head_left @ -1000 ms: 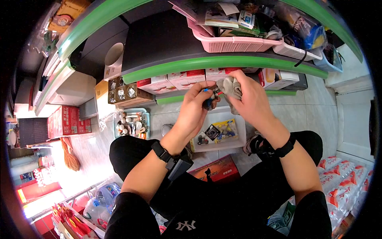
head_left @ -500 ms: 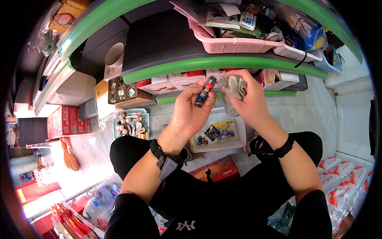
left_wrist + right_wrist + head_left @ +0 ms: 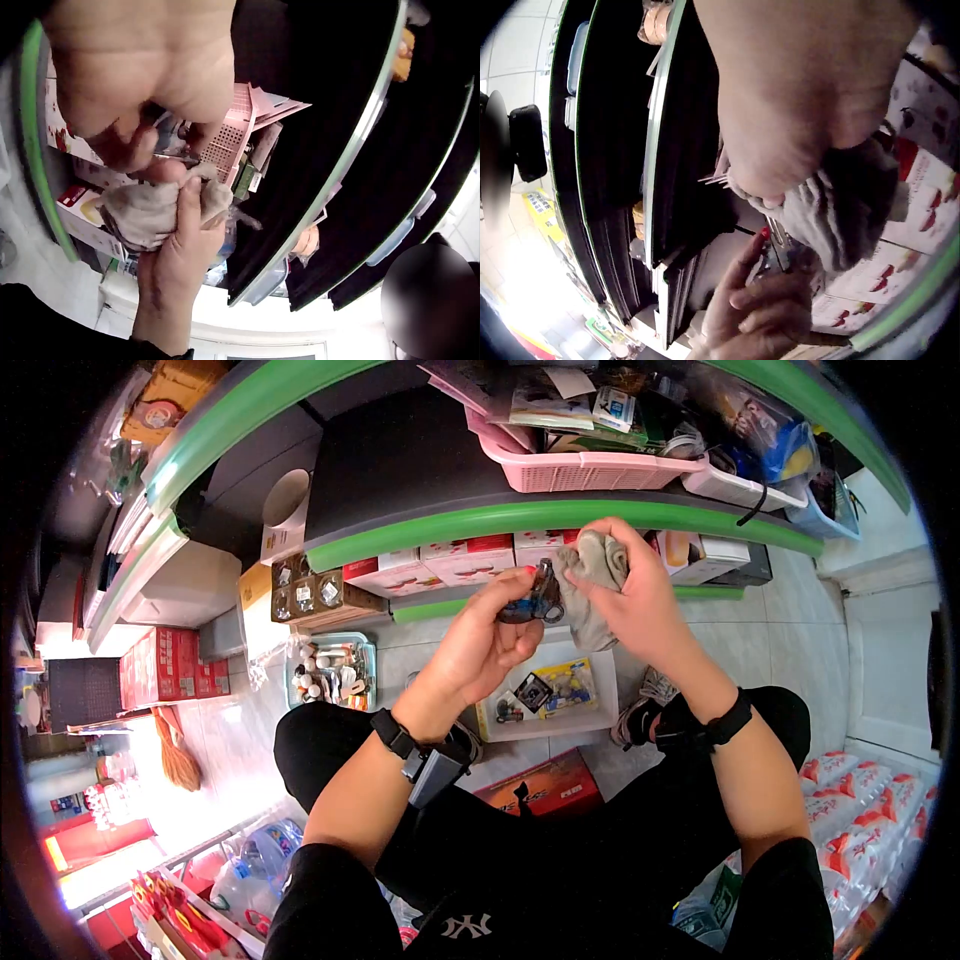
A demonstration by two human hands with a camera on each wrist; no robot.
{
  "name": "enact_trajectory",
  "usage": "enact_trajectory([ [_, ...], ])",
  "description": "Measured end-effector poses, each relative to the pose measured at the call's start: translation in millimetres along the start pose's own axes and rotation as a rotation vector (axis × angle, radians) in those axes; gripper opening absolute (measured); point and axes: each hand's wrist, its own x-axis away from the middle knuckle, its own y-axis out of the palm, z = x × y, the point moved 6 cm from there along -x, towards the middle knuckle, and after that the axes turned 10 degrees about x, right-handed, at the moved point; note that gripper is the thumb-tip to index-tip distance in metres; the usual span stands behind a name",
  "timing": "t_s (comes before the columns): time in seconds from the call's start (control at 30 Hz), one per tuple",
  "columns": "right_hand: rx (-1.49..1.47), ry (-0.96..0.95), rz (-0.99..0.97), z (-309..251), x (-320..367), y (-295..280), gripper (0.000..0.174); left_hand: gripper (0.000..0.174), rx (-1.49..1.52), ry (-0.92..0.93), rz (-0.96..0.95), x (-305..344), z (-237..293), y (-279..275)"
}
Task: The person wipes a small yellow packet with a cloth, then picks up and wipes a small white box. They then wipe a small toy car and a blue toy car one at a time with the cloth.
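Note:
My left hand (image 3: 468,650) pinches a small dark, blue-tinted, partly see-through object (image 3: 545,592) between thumb and fingers. It has a red spot and a dark loop at its lower end; a metal piece (image 3: 780,244) shows on it in the right wrist view. I cannot tell its exact kind. A bunched grey cloth (image 3: 597,565) is gripped in my right hand (image 3: 645,610), thumb pressed over its folds, just right of the small object. In the left wrist view, the cloth (image 3: 146,214) overlaps the left fingertips.
Below the hands, a white tray (image 3: 575,729) holds a yellow pack (image 3: 572,685) and a black square item (image 3: 533,692). A light-blue basket (image 3: 373,672) of small goods stands left. Ahead runs a green-edged shelf (image 3: 470,525) bearing a pink basket (image 3: 600,472). A red box (image 3: 550,785) lies between the legs.
The cloth was against the small object, then came apart from it. My left hand has turned the object, and its loop now faces the cloth. The right hand has shifted slightly right.

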Motion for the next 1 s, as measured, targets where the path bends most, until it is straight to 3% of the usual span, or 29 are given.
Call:
enact_trajectory([
  [0.2,-0.114,0.146,0.062,21,-5,-10,0.045,0.028,-0.187,0.061,0.041,-5,2,5],
  [0.3,-0.292,0.245,0.062,14,0,-12,0.045,0.029,-0.305,0.188,0.09,-6,5,9],
  [0.4,-0.183,0.17,-0.062,7,1,-5,0.046,0.028,-0.499,0.237,0.055,-10,4,0],
  [0.5,0.064,0.167,0.159,27,-1,-14,0.045,0.026,-0.447,0.262,0.024,-10,-3,4],
  [0.6,-0.02,0.193,0.155,20,-4,-21,0.041,0.022,-0.448,0.35,0.033,-15,3,-1],
  [0.7,-0.096,0.071,0.052,1,1,-7,0.035,0.019,-0.463,0.409,0.044,-15,6,-2],
  [0.8,0.141,0.003,-0.005,-8,9,4,0.034,0.02,-0.482,0.411,0.04,-12,2,4],
  [1.0,0.203,0.019,0.104,-7,12,9,0.026,0.015,-0.577,0.348,-0.016,-8,1,2],
])
